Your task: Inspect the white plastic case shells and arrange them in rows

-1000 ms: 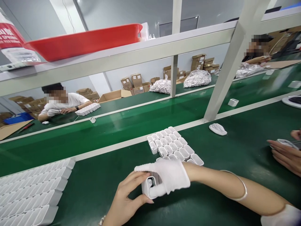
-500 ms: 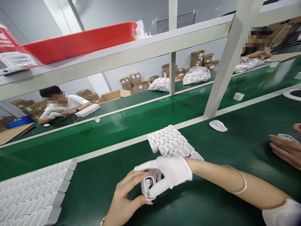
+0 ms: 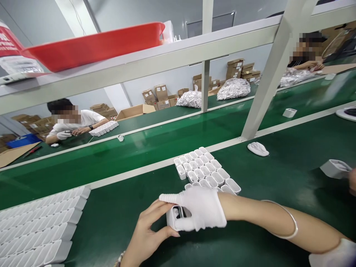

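we pinch white plastic case (image 3: 170,218) above green belt (image 3: 264,185): left hand (image 3: 147,237) holds it in narrow thumb-and-finger grip, gloved right hand (image 3: 200,207) wrapped over it, fingers closed on case. just beyond, block of white cases (image 3: 203,168); long stack of cases (image 3: 41,222) at left. white shelf beam (image 3: 139,63) crosses view, red tray (image 3: 94,48) on it. lettering on red-and-white bag (image 3: 9,40) unreadable. other person's hand (image 3: 352,181) at right edge, beside another case (image 3: 333,168).

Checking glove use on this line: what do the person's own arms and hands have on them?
The right hand wears a white fabric glove, with a thin silver bangle on that forearm and a white sleeve further up. The left hand is bare, with a bracelet at the wrist.
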Motion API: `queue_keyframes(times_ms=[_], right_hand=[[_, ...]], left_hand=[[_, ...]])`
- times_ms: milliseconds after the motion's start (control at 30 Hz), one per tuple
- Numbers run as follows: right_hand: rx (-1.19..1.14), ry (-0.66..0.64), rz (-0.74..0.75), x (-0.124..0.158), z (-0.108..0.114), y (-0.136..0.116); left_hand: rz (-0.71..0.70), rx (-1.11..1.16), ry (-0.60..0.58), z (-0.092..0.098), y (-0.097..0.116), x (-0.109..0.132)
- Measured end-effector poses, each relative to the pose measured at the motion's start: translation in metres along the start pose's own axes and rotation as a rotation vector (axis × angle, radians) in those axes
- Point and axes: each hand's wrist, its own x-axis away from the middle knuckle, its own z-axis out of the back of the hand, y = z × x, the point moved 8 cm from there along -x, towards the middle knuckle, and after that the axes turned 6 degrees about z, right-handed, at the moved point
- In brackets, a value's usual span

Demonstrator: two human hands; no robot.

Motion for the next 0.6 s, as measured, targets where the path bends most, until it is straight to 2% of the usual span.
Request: queue_keyframes(times_ms=[100, 167, 367, 600], right_hand=[[-0.337, -0.093, 0.044, 0.005, 0.004, 0.001], [-0.452, -0.09, 0.049, 0.006, 0.009, 0.002], [-0.523, -0.06, 0.034, 0.003, 0.004, 0.0], [-0.496, 0.0, 0.026, -0.003, 0.0, 0.003]], left_hand=[[0.011, 0.044, 0.016, 0.003, -0.003, 0.002], [0.01, 0.043, 0.023, 0.005, -0.005, 0.004], [0.003, 0.016, 0.058, 0.006, -0.001, 0.0], [-0.047, -0.056, 0.084, 0.006, 0.005, 0.001]])
